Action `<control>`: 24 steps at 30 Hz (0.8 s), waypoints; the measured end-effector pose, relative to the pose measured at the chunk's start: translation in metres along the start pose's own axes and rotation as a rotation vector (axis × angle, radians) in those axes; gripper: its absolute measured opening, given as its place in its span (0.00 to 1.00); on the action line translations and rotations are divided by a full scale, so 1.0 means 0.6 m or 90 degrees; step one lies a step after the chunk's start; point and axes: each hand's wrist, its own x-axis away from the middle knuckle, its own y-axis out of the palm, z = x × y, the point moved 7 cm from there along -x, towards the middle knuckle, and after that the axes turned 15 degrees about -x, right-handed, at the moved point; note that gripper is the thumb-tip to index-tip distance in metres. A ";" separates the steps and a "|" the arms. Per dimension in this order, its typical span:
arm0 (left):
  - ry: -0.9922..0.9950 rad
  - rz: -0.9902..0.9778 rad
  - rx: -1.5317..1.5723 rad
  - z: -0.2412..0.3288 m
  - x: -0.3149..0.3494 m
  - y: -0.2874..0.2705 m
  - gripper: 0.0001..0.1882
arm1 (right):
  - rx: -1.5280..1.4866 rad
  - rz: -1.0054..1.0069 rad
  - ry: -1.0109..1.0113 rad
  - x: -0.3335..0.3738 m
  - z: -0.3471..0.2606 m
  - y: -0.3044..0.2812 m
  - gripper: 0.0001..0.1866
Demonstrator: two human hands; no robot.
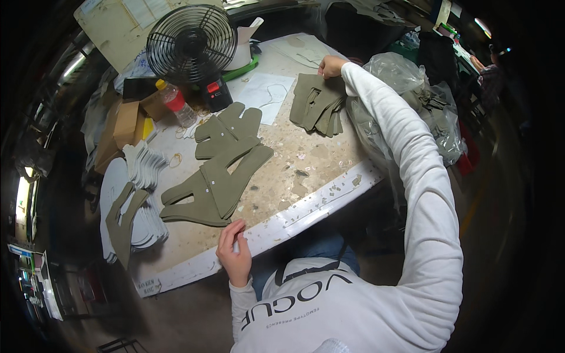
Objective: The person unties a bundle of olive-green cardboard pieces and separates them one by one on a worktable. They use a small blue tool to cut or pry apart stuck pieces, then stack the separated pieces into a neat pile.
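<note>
Olive pieces (215,185) spread over table (306,207), one hand at each side

Head view: olive pieces overlap in layers on the left half of the table; their cut-outs and small pale marks are visible. The near tip of these layers lies close to the near edge. At the far right, a fanned pile (316,101) of similar pieces lies flat, its lower members spread toward the near side.

Right hand (333,66) reaches to the far edge of the fanned pile, fingers drawn together and pointing down; cannot tell whether they pinch a piece. Left hand (234,250) is at the near edge, just beside the tip of the layers, fingers loosely curled, thumb apart from them, nothing seen in the grasp.

At the left end, a slotted olive strip (123,229) lies over stacked pale grey pieces (148,229). Along the far side stand a black fan (192,42) and a clear bottle (182,113) with red label and yellow cap; a white sheet (253,88) lies right of the fan. A clear plastic bag (393,69) containing grey-green pieces stands at the far right, near the right sleeve.
</note>
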 end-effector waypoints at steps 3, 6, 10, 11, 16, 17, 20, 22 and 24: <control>0.008 -0.003 -0.013 0.001 0.000 0.002 0.13 | 0.095 0.042 -0.039 0.010 -0.011 0.008 0.13; 0.004 -0.008 -0.014 0.002 -0.002 0.001 0.12 | 0.243 0.133 -0.068 0.047 -0.055 -0.006 0.16; -0.013 -0.039 -0.008 0.005 -0.007 -0.010 0.11 | 0.106 0.221 -0.333 0.164 -0.193 -0.054 0.14; -0.045 -0.062 0.008 0.001 -0.008 -0.016 0.11 | 0.065 0.235 -0.421 0.214 -0.229 -0.052 0.13; -0.082 -0.047 -0.153 -0.021 -0.061 -0.057 0.09 | -0.088 0.089 -0.634 0.464 -0.328 0.028 0.18; -0.078 -0.033 -0.218 -0.026 -0.076 -0.058 0.09 | -0.091 0.057 -0.625 0.497 -0.335 0.052 0.18; -0.053 0.005 -0.359 -0.034 -0.113 -0.051 0.12 | -0.246 -0.162 -0.555 0.540 -0.339 0.128 0.12; -0.028 0.003 -0.409 -0.036 -0.126 -0.038 0.13 | -0.345 -0.191 -0.491 0.539 -0.335 0.175 0.10; -0.007 0.035 -0.434 -0.030 -0.123 -0.032 0.14 | -0.428 -0.153 -0.462 0.535 -0.328 0.214 0.10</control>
